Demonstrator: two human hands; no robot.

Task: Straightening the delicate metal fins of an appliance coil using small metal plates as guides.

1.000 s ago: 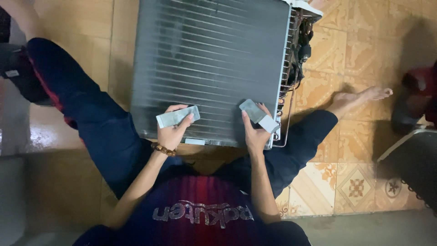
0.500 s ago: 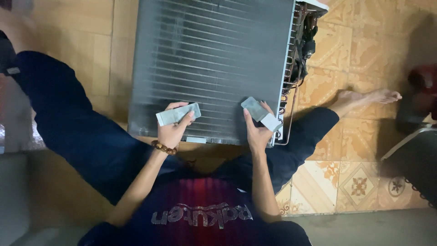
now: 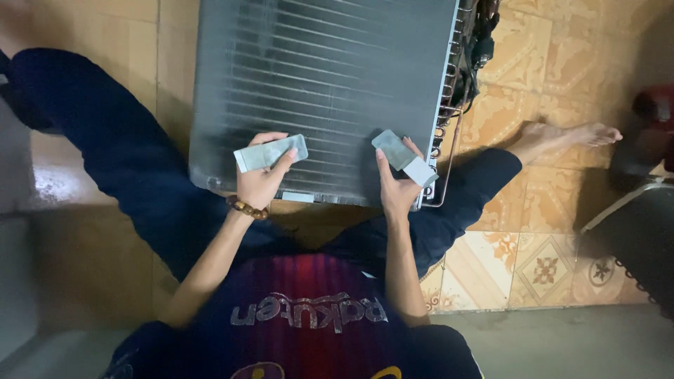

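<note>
I sit on the floor with a grey finned coil unit (image 3: 323, 77) lying flat between my spread legs. My left hand (image 3: 258, 184) grips a flat grey rectangular pad (image 3: 270, 153) and holds it over the near part of the fins. My right hand (image 3: 397, 189) grips a second grey rectangular pad (image 3: 403, 158), angled, close to the unit's near right corner. Both pads hover at or just above the fin surface; whether they touch it I cannot tell.
Copper tubes and black wiring (image 3: 467, 63) run down the unit's right side. My bare foot (image 3: 572, 135) rests on patterned orange tiles at right. A dark grille-like object (image 3: 635, 238) and a red object (image 3: 656, 105) stand at the far right. A beaded bracelet (image 3: 246, 208) circles my left wrist.
The view has shifted slightly, so the unit sits a little further left and up. Both hands keep their pads in nearly the same spots on the unit.
</note>
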